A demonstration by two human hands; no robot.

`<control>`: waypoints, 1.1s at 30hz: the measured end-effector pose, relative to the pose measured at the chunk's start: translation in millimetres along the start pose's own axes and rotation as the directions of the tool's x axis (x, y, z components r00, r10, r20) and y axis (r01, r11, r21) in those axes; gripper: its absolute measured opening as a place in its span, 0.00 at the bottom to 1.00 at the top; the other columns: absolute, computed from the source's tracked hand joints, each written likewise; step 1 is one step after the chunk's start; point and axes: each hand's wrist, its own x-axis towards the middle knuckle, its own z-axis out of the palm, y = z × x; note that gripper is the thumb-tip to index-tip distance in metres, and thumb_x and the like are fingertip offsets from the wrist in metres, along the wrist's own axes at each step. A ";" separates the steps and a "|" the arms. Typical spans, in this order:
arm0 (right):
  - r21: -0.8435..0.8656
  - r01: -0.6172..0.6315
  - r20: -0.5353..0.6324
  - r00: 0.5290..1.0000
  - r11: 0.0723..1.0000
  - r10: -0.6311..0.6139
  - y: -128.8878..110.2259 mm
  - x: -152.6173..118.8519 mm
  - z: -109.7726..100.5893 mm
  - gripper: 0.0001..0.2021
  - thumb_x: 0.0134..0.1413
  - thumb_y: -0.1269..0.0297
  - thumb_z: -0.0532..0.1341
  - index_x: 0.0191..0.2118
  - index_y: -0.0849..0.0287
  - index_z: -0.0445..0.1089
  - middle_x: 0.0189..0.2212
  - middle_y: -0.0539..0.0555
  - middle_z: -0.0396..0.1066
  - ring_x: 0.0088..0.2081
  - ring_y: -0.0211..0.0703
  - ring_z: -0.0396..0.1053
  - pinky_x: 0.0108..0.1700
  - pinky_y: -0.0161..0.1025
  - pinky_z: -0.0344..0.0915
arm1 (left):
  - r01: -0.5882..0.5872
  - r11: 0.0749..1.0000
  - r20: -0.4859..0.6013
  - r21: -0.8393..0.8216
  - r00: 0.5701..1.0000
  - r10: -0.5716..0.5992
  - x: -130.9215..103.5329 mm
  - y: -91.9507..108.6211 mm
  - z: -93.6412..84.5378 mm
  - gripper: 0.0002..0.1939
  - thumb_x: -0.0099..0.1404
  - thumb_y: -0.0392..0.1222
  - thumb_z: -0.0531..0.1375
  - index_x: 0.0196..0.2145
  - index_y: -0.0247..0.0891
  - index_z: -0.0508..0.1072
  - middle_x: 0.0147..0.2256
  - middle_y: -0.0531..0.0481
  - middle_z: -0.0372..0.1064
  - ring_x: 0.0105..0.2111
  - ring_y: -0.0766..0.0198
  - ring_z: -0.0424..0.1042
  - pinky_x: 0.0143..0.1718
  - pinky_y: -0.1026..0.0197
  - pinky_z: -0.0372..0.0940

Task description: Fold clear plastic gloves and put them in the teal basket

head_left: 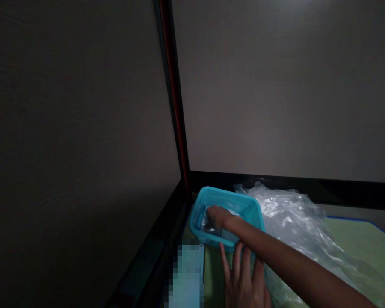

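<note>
A turquoise plastic basket (pixel 247 205) sits on the green surface near the corner, with clear plastic packets (pixel 211 226) inside. My right hand (pixel 218 216) reaches down into it from the right, fingers curled together and somewhat blurred against the packets; what they grip is hard to make out. Below the basket, my left hand (pixel 244 278) has its fingers spread, with the fingertips at the basket's near rim. My right forearm passes above and to the right of my left hand.
Crumpled clear plastic sheeting (pixel 295 222) lies right of the basket on the green mat (pixel 359 244). A pale blue, partly pixelated item (pixel 188 273) lies at the lower left. Grey panels with dark frames (pixel 176 102) meet behind the basket.
</note>
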 end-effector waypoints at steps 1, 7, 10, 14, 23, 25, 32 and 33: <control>-0.011 -0.004 0.018 1.000 1.000 0.004 0.7 1.6 0.0 0.13 0.47 0.62 0.63 0.38 0.64 0.68 0.37 0.56 0.69 0.38 0.45 0.68 0.38 0.43 0.66 | 0.002 1.000 0.019 -0.005 1.000 -0.002 0.8 0.4 -1.8 0.14 0.57 0.38 0.54 0.42 0.39 0.70 0.45 0.45 0.66 0.51 0.53 0.57 0.58 0.43 0.32; -0.024 0.026 0.133 0.991 0.999 -0.023 5.6 5.9 -5.5 0.11 0.54 0.62 0.58 0.39 0.63 0.67 0.37 0.53 0.68 0.37 0.42 0.68 0.38 0.42 0.66 | -0.003 1.000 0.120 -0.009 0.993 0.004 6.1 2.1 -14.1 0.15 0.59 0.38 0.53 0.45 0.37 0.69 0.48 0.45 0.64 0.54 0.55 0.54 0.59 0.45 0.29; 0.036 0.069 0.072 0.995 0.997 -0.071 9.5 -0.4 -17.2 0.10 0.53 0.63 0.59 0.40 0.64 0.66 0.36 0.52 0.69 0.35 0.39 0.68 0.36 0.40 0.66 | -0.001 1.000 0.186 0.008 0.983 0.000 8.9 1.0 -17.2 0.19 0.59 0.38 0.54 0.50 0.38 0.65 0.51 0.46 0.61 0.55 0.54 0.52 0.58 0.44 0.28; 0.112 0.130 -0.156 0.981 0.985 -0.112 21.3 -27.6 -45.2 0.11 0.44 0.69 0.64 0.37 0.63 0.68 0.31 0.50 0.70 0.33 0.37 0.68 0.35 0.31 0.62 | -0.033 0.999 0.269 0.024 0.963 0.025 16.1 -1.2 -22.3 0.24 0.61 0.37 0.52 0.55 0.37 0.58 0.54 0.45 0.58 0.56 0.53 0.51 0.57 0.42 0.29; 0.122 -0.014 -0.496 0.865 0.992 0.073 105.2 -135.1 -55.2 0.04 0.49 0.71 0.54 0.28 0.60 0.66 0.24 0.49 0.68 0.26 0.36 0.66 0.27 0.30 0.59 | -0.110 0.992 0.316 0.062 0.945 0.085 26.4 -0.6 -31.3 0.18 0.62 0.33 0.47 0.50 0.34 0.64 0.55 0.42 0.56 0.57 0.52 0.49 0.56 0.38 0.34; 0.106 -0.140 -0.544 0.821 0.984 0.175 129.0 -151.3 -42.7 0.04 0.50 0.68 0.55 0.30 0.61 0.66 0.25 0.53 0.68 0.27 0.41 0.66 0.29 0.35 0.59 | -0.114 0.992 0.316 0.059 0.944 0.090 27.0 -0.7 -30.2 0.17 0.62 0.34 0.48 0.48 0.33 0.65 0.55 0.41 0.56 0.57 0.50 0.49 0.55 0.37 0.35; 0.100 -0.424 -0.589 0.704 0.900 0.397 176.4 -168.4 8.3 0.24 0.45 0.62 0.62 0.49 0.65 0.59 0.46 0.66 0.61 0.45 0.54 0.62 0.39 0.42 0.60 | -0.093 0.995 0.286 0.024 0.955 0.082 28.2 2.9 -27.4 0.18 0.62 0.33 0.48 0.49 0.29 0.63 0.56 0.34 0.53 0.58 0.46 0.46 0.53 0.35 0.40; 0.110 -0.432 -0.574 0.707 0.895 0.412 178.8 -167.0 13.0 0.23 0.45 0.63 0.62 0.48 0.64 0.60 0.44 0.64 0.64 0.42 0.52 0.64 0.38 0.41 0.60 | -0.098 0.995 0.277 0.007 0.956 0.092 26.9 5.2 -27.7 0.18 0.62 0.33 0.48 0.49 0.29 0.63 0.56 0.34 0.53 0.58 0.47 0.46 0.53 0.35 0.40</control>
